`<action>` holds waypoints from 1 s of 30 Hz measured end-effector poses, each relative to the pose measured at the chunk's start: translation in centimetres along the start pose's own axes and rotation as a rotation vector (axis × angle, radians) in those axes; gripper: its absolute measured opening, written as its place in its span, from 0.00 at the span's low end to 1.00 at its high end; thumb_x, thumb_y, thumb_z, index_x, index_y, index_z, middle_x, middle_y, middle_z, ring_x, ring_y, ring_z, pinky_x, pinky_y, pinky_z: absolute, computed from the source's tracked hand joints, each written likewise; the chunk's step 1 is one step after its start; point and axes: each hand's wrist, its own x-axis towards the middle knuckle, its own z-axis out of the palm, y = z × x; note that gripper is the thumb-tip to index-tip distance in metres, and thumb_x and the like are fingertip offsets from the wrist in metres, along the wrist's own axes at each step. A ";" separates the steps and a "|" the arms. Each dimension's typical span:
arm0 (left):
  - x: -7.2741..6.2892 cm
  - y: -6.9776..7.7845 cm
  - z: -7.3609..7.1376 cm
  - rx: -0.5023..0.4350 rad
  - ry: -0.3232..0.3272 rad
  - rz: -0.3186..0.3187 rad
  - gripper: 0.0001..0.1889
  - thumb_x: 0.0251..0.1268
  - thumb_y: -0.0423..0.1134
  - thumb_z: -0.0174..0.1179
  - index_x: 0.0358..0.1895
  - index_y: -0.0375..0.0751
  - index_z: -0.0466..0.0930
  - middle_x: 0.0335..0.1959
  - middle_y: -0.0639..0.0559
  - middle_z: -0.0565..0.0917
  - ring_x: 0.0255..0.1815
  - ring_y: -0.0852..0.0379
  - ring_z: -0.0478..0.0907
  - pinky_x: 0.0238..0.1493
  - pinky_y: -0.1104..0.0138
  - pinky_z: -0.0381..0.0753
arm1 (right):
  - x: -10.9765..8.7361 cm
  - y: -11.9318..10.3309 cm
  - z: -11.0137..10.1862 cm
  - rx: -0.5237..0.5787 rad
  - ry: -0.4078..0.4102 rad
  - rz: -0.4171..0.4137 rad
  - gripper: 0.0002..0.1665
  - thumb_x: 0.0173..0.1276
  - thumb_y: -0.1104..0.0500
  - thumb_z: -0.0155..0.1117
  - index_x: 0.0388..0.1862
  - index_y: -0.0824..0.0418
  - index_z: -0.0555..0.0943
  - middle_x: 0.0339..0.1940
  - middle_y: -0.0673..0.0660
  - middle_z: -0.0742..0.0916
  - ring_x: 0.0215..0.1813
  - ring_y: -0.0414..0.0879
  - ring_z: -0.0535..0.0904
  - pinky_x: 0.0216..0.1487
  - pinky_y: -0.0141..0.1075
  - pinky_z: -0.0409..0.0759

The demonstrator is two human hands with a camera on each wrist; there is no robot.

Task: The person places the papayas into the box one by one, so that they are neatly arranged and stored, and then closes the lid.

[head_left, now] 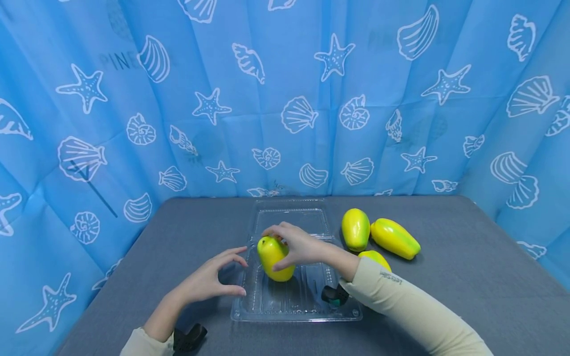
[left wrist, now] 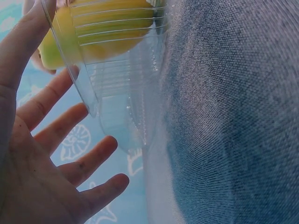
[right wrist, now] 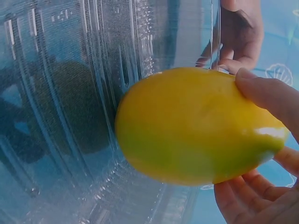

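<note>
My right hand [head_left: 298,244] grips a yellow-green papaya [head_left: 272,259] by its upper part, thumb on one side and fingers on the other. The papaya [right wrist: 196,126] stands nearly upright inside the clear plastic clamshell container [head_left: 307,316], its lower end at the ribbed base in the right wrist view. At the container's left side is my left hand [head_left: 211,277], thumb and fingers spread with nothing between them. In the left wrist view, the left hand's fingers [left wrist: 60,88] are by the container wall [left wrist: 88,100]; whether they touch it I cannot tell.
To the right of the container lie more papayas: one upright-lying papaya [head_left: 356,229], one slanted papaya [head_left: 395,238], and another papaya [head_left: 375,258] partly behind my right sleeve. The container's lid [head_left: 289,217] lies folded open toward the back. A blue shell-print curtain [head_left: 276,133] hangs behind the grey table [head_left: 200,222].
</note>
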 end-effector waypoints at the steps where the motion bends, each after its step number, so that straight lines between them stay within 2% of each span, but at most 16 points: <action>1: 0.0 0.0 0.0 0.000 0.000 -0.001 0.23 0.53 0.48 0.67 0.51 0.46 0.75 0.71 0.42 0.62 0.71 0.34 0.57 0.61 0.34 0.61 | 0.0 -0.1 0.1 -0.001 -0.001 0.006 0.40 0.49 0.55 0.76 0.61 0.59 0.70 0.51 0.58 0.77 0.50 0.47 0.73 0.50 0.39 0.78; 16: 0.0 -0.2 0.0 -0.006 -0.001 0.013 0.21 0.54 0.47 0.67 0.51 0.47 0.75 0.71 0.42 0.61 0.70 0.33 0.57 0.60 0.33 0.60 | 1.0 -0.5 0.9 0.029 -0.009 0.020 0.43 0.49 0.56 0.75 0.64 0.60 0.68 0.54 0.58 0.77 0.52 0.49 0.73 0.54 0.43 0.78; 30: -0.1 -0.2 0.0 -0.015 0.000 0.010 0.21 0.54 0.46 0.67 0.50 0.47 0.74 0.72 0.41 0.60 0.70 0.33 0.57 0.60 0.34 0.61 | 1.4 -0.7 1.5 0.027 -0.020 0.004 0.38 0.50 0.56 0.74 0.60 0.60 0.69 0.57 0.56 0.79 0.56 0.49 0.75 0.57 0.43 0.77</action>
